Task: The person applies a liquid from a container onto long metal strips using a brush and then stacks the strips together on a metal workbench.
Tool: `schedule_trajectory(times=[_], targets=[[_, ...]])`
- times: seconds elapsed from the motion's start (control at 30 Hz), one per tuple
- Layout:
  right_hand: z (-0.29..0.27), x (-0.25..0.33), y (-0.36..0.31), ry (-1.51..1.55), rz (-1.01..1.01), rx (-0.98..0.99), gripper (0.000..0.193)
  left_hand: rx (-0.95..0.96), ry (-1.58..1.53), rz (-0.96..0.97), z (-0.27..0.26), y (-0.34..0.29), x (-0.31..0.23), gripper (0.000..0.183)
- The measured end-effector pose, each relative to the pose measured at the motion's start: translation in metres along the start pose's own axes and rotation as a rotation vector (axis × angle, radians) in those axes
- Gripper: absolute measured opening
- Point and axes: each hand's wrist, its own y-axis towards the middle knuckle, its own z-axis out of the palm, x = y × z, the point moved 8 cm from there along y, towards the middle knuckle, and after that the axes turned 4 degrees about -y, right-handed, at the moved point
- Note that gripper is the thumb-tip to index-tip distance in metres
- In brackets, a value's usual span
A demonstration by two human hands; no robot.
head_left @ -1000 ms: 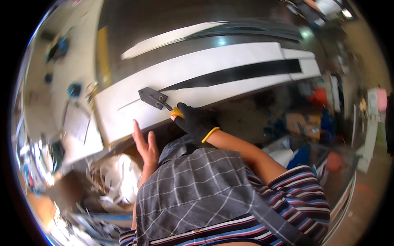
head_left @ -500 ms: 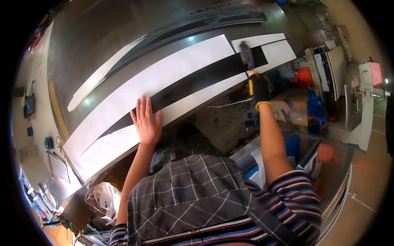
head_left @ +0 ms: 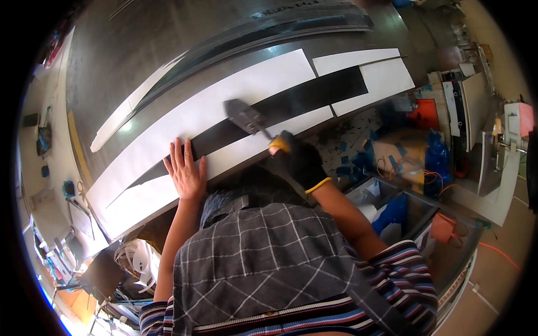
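My left hand (head_left: 185, 172) is bare and lies flat, fingers spread, across the left part of a long black strip (head_left: 314, 96) and the white sheet (head_left: 224, 95) around it. My right hand (head_left: 300, 159) wears a black glove with yellow trim. Its fingers are wrapped round the handle of a trowel-shaped tool with a flat grey metal head (head_left: 244, 116). The head is over the strip's middle and overlaps the white sheet's far part. Slight blur hides whether it touches. A narrow white piece (head_left: 302, 121) runs along the strip's near side.
Beyond the sheet, long dark strips (head_left: 269, 35) and a pale curved strip (head_left: 134, 101) lie on the grey table (head_left: 140, 33). A glass-topped frame (head_left: 414, 207) stands at my right. Blue plastic (head_left: 437, 162) and a red-orange piece (head_left: 425, 113) are further right. White scraps (head_left: 143, 263) hang at lower left.
My right hand has swept the tool leftward along the black strip, from near its right end to its middle. My left hand stays pressed on the sheet.
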Motion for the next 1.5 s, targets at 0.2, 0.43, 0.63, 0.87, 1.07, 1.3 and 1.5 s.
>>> schedule_trajectory(times=[0.2,0.43,0.63,0.87,1.07,1.3,1.5], targets=[[-0.093,-0.197,0.041,0.043,0.297,-0.347,0.041,0.008,-0.015,0.003,0.002,0.002,-0.008,0.062],[-0.079,-0.198,0.046,0.224,0.379,-0.166,0.047,0.077,-0.115,-0.024,0.011,0.012,-0.034,0.076],[0.017,-0.061,-0.012,0.063,0.051,0.089,0.050,-0.205,-0.429,-0.044,-0.029,-0.002,-0.032,0.084],[0.072,0.079,-0.001,0.087,-0.267,0.337,0.053,-0.356,-0.376,-0.351,-0.062,-0.100,0.020,0.077],[0.117,0.197,0.017,0.196,-0.386,0.475,0.036,-0.476,-0.369,-0.544,-0.078,-0.167,0.042,0.071],[0.134,0.215,0.042,0.149,-0.410,0.573,0.038,-0.400,-0.442,-0.458,-0.070,-0.120,0.013,0.069],[0.054,0.041,0.040,0.074,-0.041,0.331,0.038,-0.255,-0.538,-0.211,-0.037,-0.061,0.002,0.061]])
